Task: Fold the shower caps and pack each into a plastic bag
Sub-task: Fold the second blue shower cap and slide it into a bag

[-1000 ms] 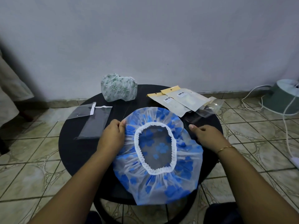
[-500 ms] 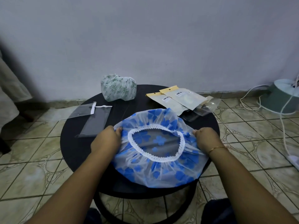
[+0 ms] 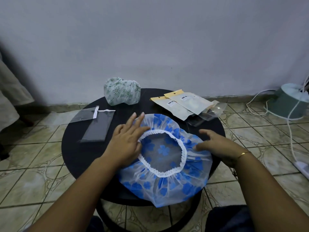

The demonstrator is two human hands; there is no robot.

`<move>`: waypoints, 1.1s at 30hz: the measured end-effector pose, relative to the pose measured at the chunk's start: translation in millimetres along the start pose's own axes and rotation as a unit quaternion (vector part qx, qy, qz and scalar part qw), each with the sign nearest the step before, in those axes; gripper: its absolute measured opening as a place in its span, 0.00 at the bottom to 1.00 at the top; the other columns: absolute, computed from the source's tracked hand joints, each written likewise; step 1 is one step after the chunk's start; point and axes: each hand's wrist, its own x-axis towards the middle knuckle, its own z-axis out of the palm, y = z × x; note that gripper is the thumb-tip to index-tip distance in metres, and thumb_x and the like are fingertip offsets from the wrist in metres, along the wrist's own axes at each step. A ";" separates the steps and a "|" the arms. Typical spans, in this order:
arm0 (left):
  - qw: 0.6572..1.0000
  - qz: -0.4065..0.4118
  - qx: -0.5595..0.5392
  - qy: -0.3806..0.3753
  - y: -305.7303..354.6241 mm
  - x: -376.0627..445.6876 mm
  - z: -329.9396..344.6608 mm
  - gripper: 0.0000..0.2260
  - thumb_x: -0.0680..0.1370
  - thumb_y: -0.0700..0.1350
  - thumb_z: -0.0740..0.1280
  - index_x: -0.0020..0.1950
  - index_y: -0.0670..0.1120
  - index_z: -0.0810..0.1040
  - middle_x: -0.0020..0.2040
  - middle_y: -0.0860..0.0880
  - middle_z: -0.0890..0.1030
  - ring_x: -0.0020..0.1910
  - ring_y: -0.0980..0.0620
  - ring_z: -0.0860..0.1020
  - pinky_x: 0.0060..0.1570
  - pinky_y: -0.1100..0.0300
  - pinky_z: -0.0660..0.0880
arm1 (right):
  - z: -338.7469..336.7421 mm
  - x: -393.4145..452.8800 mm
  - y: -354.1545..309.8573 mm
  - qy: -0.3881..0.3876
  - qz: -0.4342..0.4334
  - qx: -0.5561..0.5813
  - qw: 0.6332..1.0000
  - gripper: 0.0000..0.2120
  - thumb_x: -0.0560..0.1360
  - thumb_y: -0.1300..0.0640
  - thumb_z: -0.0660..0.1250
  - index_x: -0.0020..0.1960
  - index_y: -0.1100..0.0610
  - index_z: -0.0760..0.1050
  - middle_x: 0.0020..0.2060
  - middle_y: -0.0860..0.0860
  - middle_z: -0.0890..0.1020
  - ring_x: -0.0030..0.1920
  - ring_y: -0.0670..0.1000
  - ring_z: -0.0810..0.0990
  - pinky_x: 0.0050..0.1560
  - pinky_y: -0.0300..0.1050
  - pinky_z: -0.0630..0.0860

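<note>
Round black table (image 3: 75, 148) on patterned floor tiles (image 3: 33, 173), plain pale wall (image 3: 150, 39) behind, light cloth (image 3: 11, 91) hanging at far left, pale green round base (image 3: 291, 104) on the floor at right with white cables (image 3: 291, 136) running toward a white power strip (image 3: 303, 168).

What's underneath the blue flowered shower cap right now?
The black round table shows through the blue shower cap; its near edge overhangs. Anything beneath the gathered plastic is hidden.

A round black table (image 3: 75, 148) stands on patterned beige floor tiles (image 3: 33, 173) before a plain pale wall (image 3: 150, 39).
</note>
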 end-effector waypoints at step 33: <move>0.957 -0.150 -0.054 -0.243 4.9 10.1 21.0 0.23 0.83 0.54 0.45 0.78 0.52 0.50 0.78 0.55 0.48 0.76 0.59 0.44 0.74 0.57 0.42 | 51.1 16.0 9.7 -0.032 -0.172 -0.411 0.895 0.34 0.77 0.34 0.45 0.77 0.49 0.41 0.77 0.45 0.42 0.76 0.45 0.39 0.74 0.45 0.41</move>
